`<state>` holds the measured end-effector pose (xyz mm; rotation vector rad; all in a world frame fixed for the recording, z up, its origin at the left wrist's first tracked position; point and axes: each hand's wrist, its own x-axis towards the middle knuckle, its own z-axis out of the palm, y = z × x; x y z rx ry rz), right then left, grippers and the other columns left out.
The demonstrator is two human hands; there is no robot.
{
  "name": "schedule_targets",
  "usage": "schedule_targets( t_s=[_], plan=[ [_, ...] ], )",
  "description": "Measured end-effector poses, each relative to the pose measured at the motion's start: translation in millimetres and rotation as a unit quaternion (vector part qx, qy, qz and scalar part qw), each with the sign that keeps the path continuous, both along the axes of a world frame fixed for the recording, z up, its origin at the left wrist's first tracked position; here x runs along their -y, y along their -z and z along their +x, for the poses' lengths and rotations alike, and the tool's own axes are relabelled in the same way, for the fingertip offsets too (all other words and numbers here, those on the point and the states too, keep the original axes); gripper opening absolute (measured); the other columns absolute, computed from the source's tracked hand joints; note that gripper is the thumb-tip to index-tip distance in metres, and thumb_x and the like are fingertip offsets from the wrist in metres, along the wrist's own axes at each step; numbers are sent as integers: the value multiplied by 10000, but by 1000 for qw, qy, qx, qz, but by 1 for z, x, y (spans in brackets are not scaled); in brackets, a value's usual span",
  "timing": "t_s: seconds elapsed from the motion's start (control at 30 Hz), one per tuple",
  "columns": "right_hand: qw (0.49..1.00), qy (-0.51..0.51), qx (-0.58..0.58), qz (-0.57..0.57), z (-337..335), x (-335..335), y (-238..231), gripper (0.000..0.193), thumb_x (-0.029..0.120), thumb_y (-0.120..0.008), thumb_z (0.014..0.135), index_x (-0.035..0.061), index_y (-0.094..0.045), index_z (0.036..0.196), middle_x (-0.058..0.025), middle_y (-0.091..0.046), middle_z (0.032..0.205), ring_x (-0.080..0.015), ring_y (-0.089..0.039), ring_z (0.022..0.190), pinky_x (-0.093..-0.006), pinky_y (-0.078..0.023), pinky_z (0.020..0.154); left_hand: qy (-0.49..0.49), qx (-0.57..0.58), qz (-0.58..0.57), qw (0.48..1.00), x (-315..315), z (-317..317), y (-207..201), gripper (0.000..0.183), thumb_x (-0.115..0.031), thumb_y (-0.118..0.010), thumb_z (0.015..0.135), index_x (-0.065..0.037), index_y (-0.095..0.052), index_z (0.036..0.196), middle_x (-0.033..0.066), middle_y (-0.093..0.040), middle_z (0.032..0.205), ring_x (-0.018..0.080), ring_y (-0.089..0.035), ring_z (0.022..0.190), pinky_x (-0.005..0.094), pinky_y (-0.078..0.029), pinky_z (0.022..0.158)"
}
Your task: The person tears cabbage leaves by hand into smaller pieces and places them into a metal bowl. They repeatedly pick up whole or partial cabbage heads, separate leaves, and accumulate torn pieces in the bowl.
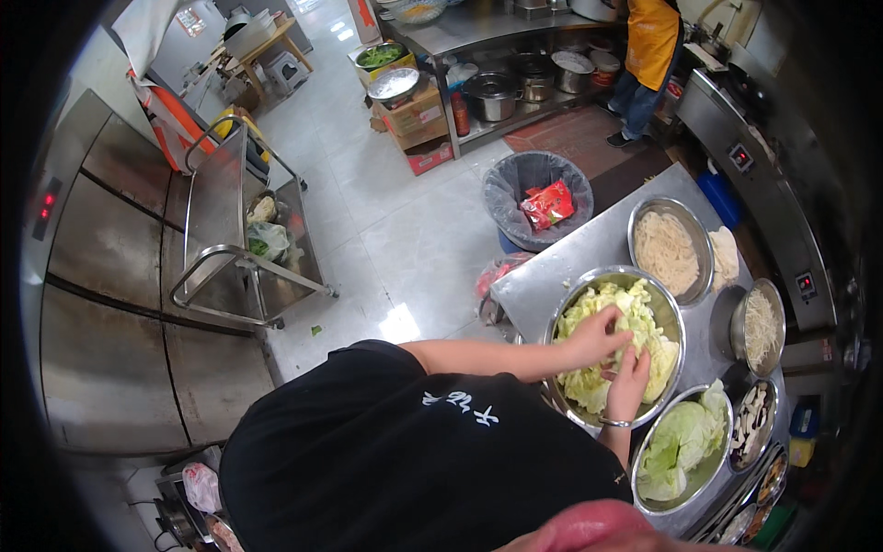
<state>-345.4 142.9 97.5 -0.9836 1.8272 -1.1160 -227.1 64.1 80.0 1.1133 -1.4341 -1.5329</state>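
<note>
Both my hands are over a large steel bowl (679, 368) filled with torn pale-green cabbage pieces (589, 388). My left hand (593, 339) reaches in from the left, its fingers curled and pinched on a cabbage leaf. Close beside it, my right hand (629, 375), with a bracelet at the wrist, grips the same leaf from the near side. Fingers cover most of that leaf. A paler, larger cabbage chunk (662, 363) lies at the bowl's right. Just nearer stands a second steel bowl (729, 440) with big whole cabbage leaves (679, 448).
Bowls of pale noodle-like strands (667, 253), thin white shreds (760, 329) and dark-and-white slices (750, 425) share the steel table (533, 293). A lined bin (497, 207) stands beyond it. A metal cart (213, 207) is at left. A person in an orange apron (651, 46) stands far right.
</note>
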Motion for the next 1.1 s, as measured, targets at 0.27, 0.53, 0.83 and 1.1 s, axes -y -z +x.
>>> schedule_targets(
  t_s=[0.27, 0.53, 0.83, 1.1],
  plan=[
    [959, 101, 263, -41, 19, 3, 19, 180, 230, -548, 1021, 54, -535, 1056, -10, -519, 711, -70, -421, 540, -222, -347, 490, 185, -112, 148, 965, 17, 34, 30, 277, -223, -617, 976, -8, -591, 1149, 23, -645, 869, 81, -578, 727, 260, -499, 650],
    [982, 173, -50, -59, -6, 17, 31, 183, 221, -559, 1015, 38, -570, 1014, -13, -568, 812, -79, -514, 662, -216, -427, 565, 115, 52, -100, 987, 46, 52, 29, 307, -261, -691, 901, -58, -570, 1097, 162, -609, 674, 296, -598, 594, 398, -476, 588],
    [977, 16, -204, -57, 14, 21, 12, 318, 229, -531, 1023, 10, -599, 1243, -108, -633, 993, -157, -592, 825, -301, -502, 771, 109, 35, -114, 987, 39, 40, 28, 359, -297, -690, 891, -20, -563, 1081, 232, -652, 882, 390, -647, 800, 447, -492, 702],
    [917, 116, 381, -34, 23, 17, 8, 212, 311, -483, 1050, 105, -523, 1013, 42, -374, 583, -86, -355, 475, -261, -314, 464, 200, -12, -154, 968, 33, 37, 11, 265, -282, -596, 952, -56, -526, 1073, 232, -638, 878, 435, -623, 824, 497, -478, 707]
  ],
)
